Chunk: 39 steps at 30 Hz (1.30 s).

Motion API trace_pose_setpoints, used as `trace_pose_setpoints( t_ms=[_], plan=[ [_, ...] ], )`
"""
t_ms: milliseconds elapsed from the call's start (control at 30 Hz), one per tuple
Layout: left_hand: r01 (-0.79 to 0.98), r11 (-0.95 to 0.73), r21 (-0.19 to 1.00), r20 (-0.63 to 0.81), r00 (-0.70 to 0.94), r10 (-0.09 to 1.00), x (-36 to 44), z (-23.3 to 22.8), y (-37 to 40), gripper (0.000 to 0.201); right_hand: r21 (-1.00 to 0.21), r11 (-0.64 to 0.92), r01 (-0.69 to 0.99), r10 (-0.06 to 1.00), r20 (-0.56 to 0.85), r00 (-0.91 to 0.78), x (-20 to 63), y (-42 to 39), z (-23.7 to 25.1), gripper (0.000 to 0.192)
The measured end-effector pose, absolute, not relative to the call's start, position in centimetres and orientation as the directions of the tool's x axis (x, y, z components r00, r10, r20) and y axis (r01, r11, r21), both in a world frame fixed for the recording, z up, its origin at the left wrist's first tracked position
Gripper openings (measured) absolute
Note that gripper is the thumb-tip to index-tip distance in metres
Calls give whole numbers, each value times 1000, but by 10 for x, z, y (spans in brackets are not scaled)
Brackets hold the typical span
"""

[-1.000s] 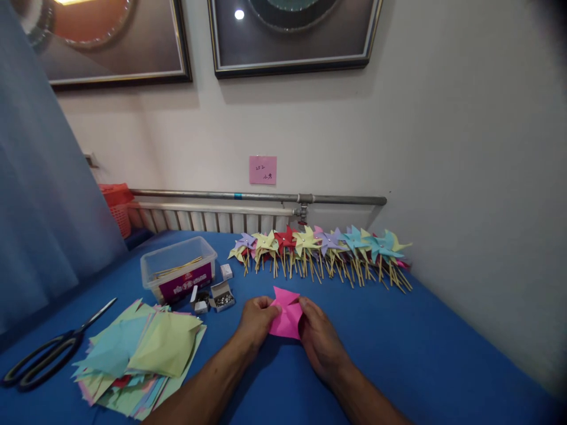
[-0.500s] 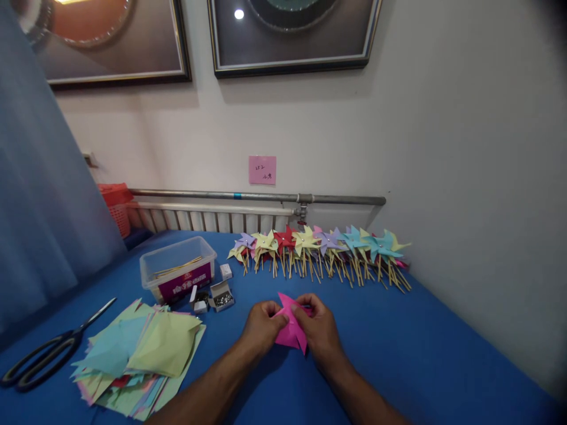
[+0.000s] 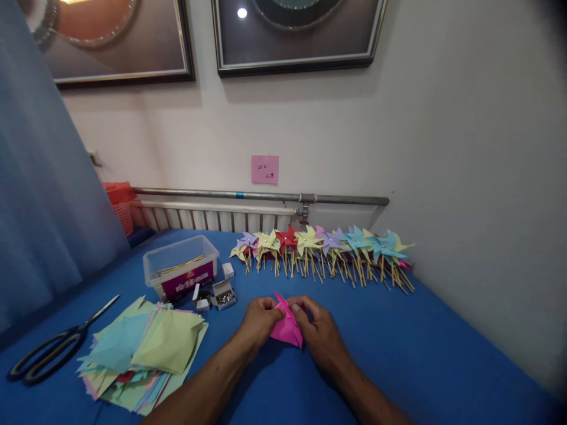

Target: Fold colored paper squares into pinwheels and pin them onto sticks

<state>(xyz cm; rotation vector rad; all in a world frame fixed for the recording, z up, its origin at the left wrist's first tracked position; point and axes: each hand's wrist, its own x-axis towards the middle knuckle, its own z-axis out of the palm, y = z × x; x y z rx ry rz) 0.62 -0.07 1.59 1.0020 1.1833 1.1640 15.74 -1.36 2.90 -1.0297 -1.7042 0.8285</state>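
A bright pink paper pinwheel, its corners folded in towards the middle, is held just above the blue table. My left hand pinches its left side, thumb on top and the fingers curled behind. At its upper right edge, my right hand has thumb and index finger closed on the paper; the other fingers are partly hidden. No stick shows on this pinwheel. Beyond the hands lies a row of finished pinwheels on thin wooden sticks. Small open boxes of metal pins stand left of my hands.
A stack of cut coloured paper lies at the left front, with large black-handled scissors beside it. Behind stands a clear plastic tub holding wooden sticks. A metal pipe runs along the wall; a blue curtain hangs at left.
My right thumb has drawn back from the pinwheel's middle to its upper right edge. The pinwheel has shifted slightly left and turned. My left hand still holds it.
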Motion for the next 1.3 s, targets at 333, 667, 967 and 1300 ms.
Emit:
trace_pose_setpoints(
  t_ms=[333, 667, 967, 1300],
  plan=[
    [-121, 186, 975, -177, 85, 981, 2, 26, -5, 20, -942, 318, 106, 931, 289, -223, 167, 1, 30, 13],
    [-85, 161, 983, -152, 95, 984, 3, 24, -5, 17, -938, 312, 149, 931, 271, -246, 166, -1, 26, 4],
    [-98, 160, 982, -150, 103, 983, 4, 25, -6, 23, -920, 347, 180, 925, 304, -226, 166, 1, 24, 4],
    [-62, 152, 986, -146, 94, 985, 5, 23, -6, 31, -910, 332, 250, 935, 282, -216, 164, 0, 27, 7]
  ],
)
